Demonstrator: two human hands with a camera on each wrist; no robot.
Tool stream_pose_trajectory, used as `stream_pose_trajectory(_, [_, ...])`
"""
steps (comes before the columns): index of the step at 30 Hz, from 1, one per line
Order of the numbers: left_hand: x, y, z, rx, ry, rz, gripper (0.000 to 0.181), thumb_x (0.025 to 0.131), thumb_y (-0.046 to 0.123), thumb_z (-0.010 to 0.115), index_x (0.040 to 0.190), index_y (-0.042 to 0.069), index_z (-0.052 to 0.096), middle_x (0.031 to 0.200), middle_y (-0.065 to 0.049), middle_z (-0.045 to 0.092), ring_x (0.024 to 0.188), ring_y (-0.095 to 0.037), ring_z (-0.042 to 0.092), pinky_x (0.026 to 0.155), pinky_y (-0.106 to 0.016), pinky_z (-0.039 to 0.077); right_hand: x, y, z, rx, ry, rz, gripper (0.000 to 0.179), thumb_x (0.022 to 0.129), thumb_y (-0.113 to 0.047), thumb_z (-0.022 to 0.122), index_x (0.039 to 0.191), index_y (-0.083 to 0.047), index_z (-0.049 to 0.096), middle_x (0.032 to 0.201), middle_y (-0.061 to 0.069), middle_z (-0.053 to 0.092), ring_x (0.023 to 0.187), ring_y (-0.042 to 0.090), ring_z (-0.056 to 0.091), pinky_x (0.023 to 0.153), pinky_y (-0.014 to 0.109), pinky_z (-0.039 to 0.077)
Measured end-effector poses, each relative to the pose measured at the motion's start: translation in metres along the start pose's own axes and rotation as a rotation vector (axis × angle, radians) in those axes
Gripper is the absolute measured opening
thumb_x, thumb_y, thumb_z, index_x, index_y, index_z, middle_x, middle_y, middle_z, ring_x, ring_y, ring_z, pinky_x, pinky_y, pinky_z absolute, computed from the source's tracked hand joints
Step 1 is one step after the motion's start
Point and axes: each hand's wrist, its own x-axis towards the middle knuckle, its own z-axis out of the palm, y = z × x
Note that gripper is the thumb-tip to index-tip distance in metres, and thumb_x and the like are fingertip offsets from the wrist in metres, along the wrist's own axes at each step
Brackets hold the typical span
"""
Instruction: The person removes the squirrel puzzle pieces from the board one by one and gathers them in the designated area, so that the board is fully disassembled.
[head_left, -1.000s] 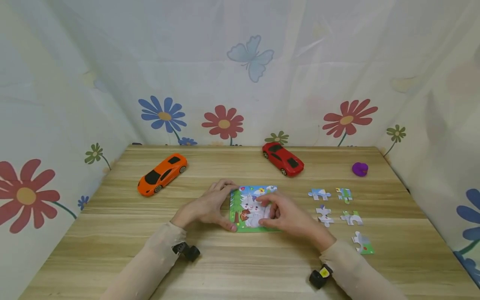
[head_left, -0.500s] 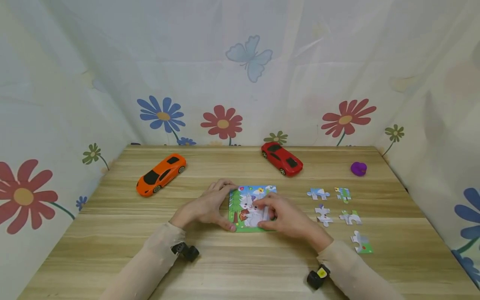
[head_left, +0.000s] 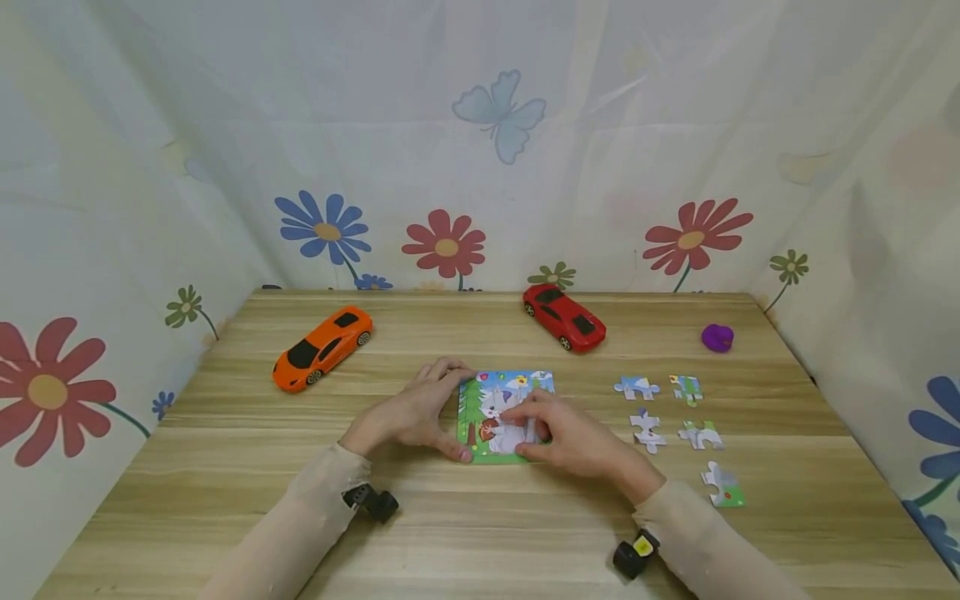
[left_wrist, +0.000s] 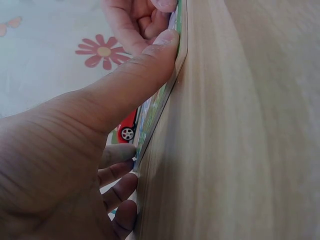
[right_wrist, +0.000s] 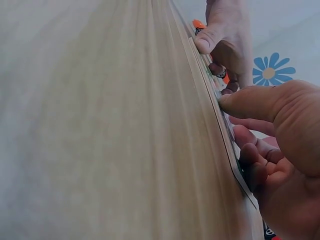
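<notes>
A rabbit-picture jigsaw puzzle (head_left: 487,412) lies flat on the wooden table in the head view. My left hand (head_left: 416,412) spans its left side, the thumb at the lower left corner and a finger at the upper left one. My right hand (head_left: 566,433) covers the puzzle's right part, with the index fingertip and thumb touching the picture a little apart. In the right wrist view my right thumb (right_wrist: 250,102) rests on the board's edge area and the other fingers bend over it. Whether a piece sits between them is hidden.
Several loose jigsaw pieces (head_left: 647,431) lie right of the puzzle. Behind stand an orange toy car (head_left: 322,348) and a red toy car (head_left: 564,318). A small purple object (head_left: 717,337) is at the far right. A flower-patterned curtain (head_left: 510,183) surrounds the table (head_left: 465,533).
My right hand has shifted slightly left on the puzzle, and its index fingertip has slid down toward me, uncovering more of the upper right picture. My left hand stays in place.
</notes>
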Motion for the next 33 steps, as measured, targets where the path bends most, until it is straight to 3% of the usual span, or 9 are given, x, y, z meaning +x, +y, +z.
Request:
stream_pose_trajectory(21, [0.0014,-0.0016,0.0006,0.018,-0.008,-0.018,0.128,0.073,0.057,0.104,0.172,0.010,0.038,0.174,-0.014,0.030,0.155,-0.037,0.032,0.129,-0.062,0.037,-0.0006,-0.0030,0.0019,0.036,-0.023,0.027,0.038,0.103,-0.017,0.082,0.140,-0.022,0.076,0.115,0.002,0.059,0.089,0.017,0.054,0.075,0.026,0.048])
stream_pose_trajectory(33, [0.0004,-0.0010,0.0008,0.001,0.001,-0.008,0.126,0.073,0.054,0.105,0.171,0.008,0.039,0.173,-0.014,0.032,0.155,-0.038,0.032,0.129,-0.062,0.036,-0.0007,-0.0050,0.0015,0.016,-0.056,0.055,0.048,0.104,-0.018,0.081,0.149,-0.032,0.072,0.117,-0.001,0.055,0.093,0.018,0.054,0.077,0.028,0.049])
